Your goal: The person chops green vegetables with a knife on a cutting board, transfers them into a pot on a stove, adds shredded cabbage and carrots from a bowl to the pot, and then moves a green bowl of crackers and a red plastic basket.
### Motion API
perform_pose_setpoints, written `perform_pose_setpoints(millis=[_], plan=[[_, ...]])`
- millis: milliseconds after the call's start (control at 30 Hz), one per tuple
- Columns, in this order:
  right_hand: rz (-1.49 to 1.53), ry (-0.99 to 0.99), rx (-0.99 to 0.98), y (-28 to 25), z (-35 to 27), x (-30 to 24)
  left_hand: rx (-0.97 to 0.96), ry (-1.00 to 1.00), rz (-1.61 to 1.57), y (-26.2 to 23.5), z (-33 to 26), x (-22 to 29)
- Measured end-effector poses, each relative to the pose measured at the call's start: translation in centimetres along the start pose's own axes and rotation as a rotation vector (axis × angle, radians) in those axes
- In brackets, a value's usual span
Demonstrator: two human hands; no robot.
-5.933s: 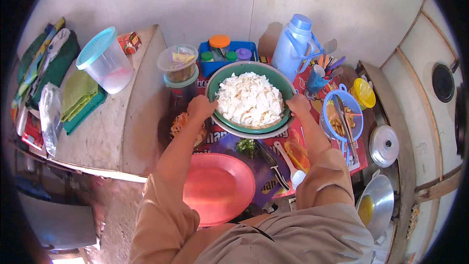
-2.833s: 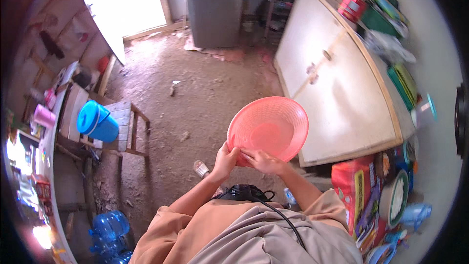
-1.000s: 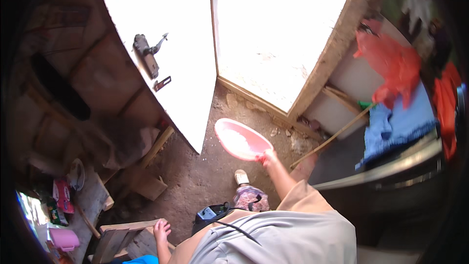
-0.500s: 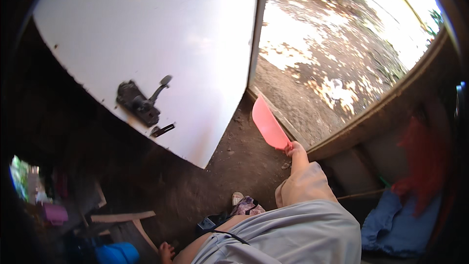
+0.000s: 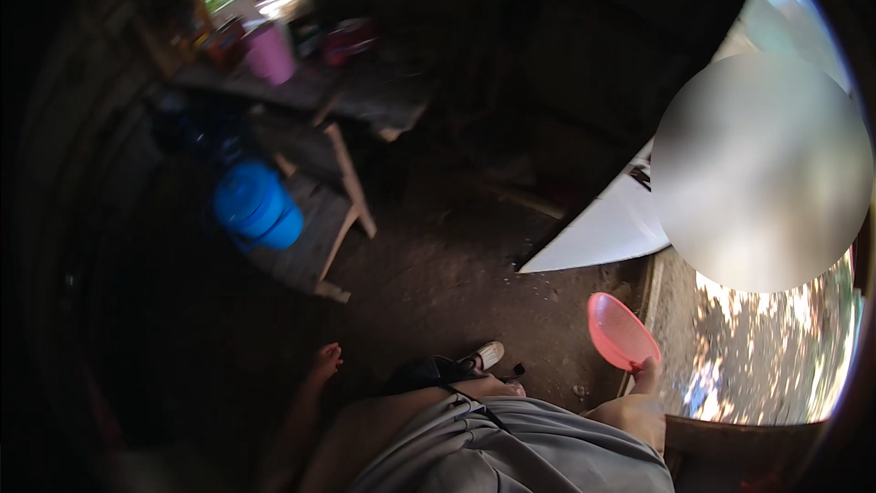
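My right hand [image 5: 647, 372] is closed on the rim of a pink plastic colander [image 5: 623, 333], whose wall has a fine dotted pattern. The colander is held tilted beside the doorway sill, its inside partly showing and nothing visible in it. On the other side, my left hand [image 5: 328, 359] hangs low over the dark floor. Its fingers are loosely apart and hold nothing.
A white door [image 5: 598, 233] stands open at the right, beside the sunlit ground outside [image 5: 757, 356]. A round blur hides part of that side. At left, a blue lidded container [image 5: 258, 205] sits on a wooden bench [image 5: 315, 228]; a pink container [image 5: 270, 53] stands on a table [image 5: 379, 100].
My view has swung left, away from the doorway, bringing the bench and table further in. The colander stays in my right hand, and my left hand shows more fully.
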State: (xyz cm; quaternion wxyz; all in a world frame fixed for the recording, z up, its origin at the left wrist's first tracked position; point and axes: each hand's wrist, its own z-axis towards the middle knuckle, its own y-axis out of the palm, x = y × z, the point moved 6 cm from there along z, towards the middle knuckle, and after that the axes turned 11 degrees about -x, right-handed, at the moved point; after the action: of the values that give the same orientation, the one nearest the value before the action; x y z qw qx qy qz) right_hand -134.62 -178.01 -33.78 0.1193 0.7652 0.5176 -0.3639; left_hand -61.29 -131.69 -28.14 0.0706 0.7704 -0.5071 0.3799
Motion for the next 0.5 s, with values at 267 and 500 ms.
perform_pose_setpoints(millis=[267, 500], plan=[[-0.098, -0.115, -0.903, 28.2, -26.4, 19.6, 0.261, -0.251, -0.428, -9.6, -13.1, -25.3], [-0.811, -0.512, -1.493, 44.5, -46.7, 33.2, 0.683, -0.27, -0.838, -12.7, -23.3, -34.2]])
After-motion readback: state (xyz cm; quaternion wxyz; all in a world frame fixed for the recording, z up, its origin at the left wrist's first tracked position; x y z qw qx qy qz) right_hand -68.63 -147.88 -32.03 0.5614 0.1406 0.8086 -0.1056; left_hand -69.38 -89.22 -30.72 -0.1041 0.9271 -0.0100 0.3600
